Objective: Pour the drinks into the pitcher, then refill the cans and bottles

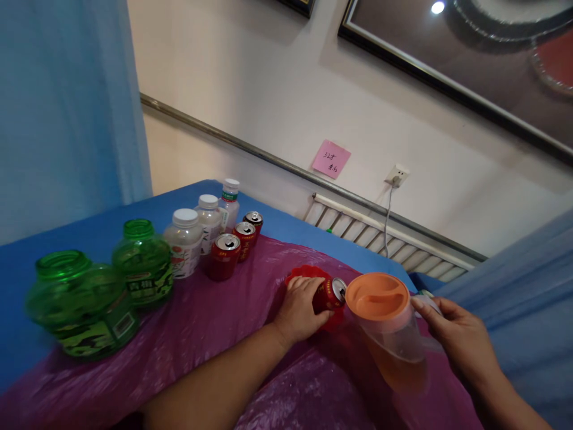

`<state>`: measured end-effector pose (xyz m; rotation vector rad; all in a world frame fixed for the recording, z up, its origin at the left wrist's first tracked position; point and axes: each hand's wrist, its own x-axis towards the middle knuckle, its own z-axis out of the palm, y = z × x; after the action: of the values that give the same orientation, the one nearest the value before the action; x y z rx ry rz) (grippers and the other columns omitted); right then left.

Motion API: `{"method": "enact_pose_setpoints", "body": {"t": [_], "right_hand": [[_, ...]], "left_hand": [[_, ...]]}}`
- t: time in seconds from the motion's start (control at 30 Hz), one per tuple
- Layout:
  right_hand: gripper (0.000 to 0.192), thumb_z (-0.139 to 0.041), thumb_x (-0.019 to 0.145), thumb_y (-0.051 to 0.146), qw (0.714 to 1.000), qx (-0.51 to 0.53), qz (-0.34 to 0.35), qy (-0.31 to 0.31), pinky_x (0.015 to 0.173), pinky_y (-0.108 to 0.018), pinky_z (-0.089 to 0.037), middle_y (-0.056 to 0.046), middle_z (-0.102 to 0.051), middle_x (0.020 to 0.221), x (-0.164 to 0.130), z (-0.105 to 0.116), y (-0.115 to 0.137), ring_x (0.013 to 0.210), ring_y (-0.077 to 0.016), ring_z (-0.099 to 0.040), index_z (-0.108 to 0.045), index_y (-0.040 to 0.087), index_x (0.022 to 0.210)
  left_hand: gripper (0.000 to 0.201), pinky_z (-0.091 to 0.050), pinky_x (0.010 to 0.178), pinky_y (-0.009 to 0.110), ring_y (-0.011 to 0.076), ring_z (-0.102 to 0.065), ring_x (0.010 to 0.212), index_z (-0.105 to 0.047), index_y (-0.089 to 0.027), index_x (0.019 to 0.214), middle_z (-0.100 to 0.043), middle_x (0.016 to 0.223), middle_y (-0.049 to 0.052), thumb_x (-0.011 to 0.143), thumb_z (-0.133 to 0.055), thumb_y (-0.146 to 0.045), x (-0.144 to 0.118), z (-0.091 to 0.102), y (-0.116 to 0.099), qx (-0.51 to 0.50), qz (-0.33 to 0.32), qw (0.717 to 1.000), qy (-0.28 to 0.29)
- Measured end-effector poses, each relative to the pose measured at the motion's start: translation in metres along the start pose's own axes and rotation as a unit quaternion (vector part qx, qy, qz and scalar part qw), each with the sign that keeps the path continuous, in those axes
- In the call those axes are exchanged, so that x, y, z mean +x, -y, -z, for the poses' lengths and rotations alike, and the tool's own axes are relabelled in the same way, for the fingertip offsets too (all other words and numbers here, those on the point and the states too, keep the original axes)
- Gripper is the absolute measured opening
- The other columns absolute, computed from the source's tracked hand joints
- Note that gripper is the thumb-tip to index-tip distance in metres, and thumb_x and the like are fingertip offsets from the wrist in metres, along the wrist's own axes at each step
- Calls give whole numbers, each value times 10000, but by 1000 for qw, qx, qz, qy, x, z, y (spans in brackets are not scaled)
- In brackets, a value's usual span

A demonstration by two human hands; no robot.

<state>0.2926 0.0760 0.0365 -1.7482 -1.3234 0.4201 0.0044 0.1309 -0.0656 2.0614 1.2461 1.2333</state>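
The left hand (302, 307) is wrapped around a red can (329, 294), fingers curled over its body. The can is tipped on its side, its long axis running roughly left to right, with the opened silver top facing right toward the pitcher (389, 325). The can's top sits just beside the pitcher's orange lid (378, 295), close to touching it. Under the can a red dish or lid (304, 273) shows on the surface (215, 334), which is covered with purple plastic sheet; what exactly it is cannot be told.

The right hand (461, 340) grips the pitcher's handle on its right side, fingers closed around it and thumb on top. The pitcher is clear plastic, leans slightly away from the person, and holds an amber liquid in its lower part.

So the can lies to the left of the pitcher and the left hand is the one on it; the right hand is beyond the pitcher, well away from the can.

Further left stand three more red cans (226, 254), opened and upright, three white-capped bottles (185, 248) behind them, and two open green jars (80, 301) nearest the left edge.
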Motion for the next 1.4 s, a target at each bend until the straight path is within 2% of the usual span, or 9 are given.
{"method": "enact_pose_setpoints", "body": {"t": [0.6,1.4], "right_hand": [[540,-796,624,699,1000,6,-10,0,477,-238,-355,20,-489,546,-2,-1,4,553,-127,-409,-611,194,574],[527,-786,651,694,1000,0,4,-5,481,-254,-358,20,-494,550,-1,-3,0,549,-137,-419,-612,201,595]], "left_hand": [[584,-378,1099,508,310,-601,1184,-623,-235,1222,-704,1247,74,669,-812,-214,-1,0,0,-7,1,1000,-1],[573,-398,1081,502,309,-610,1170,-627,-231,1210,-707,1230,74,669,-815,-216,0,1,0,-8,9,1000,1]]}}
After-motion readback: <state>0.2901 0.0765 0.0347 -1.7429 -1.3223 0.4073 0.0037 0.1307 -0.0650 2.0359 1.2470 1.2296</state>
